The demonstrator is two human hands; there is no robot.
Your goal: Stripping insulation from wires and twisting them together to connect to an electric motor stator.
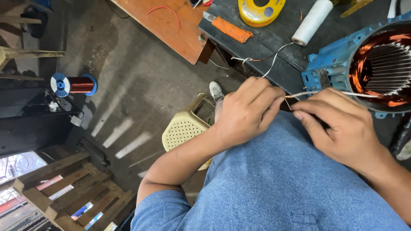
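Stained concrete floor (128,85), wooden pallet (72,188), yellow plastic stool (184,128)

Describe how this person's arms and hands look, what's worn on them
Both hands, left hand and right hand, are bare: no gloves, rings or watch visible. The forearms are uncovered. A short blue sleeve covers the left upper arm, matching the blue shirt.

I'm in a motor-repair workshop: blue stator housing (342,60) with copper windings, copper wire spool (73,84), orange utility knife (231,29), stained concrete floor (132,85).
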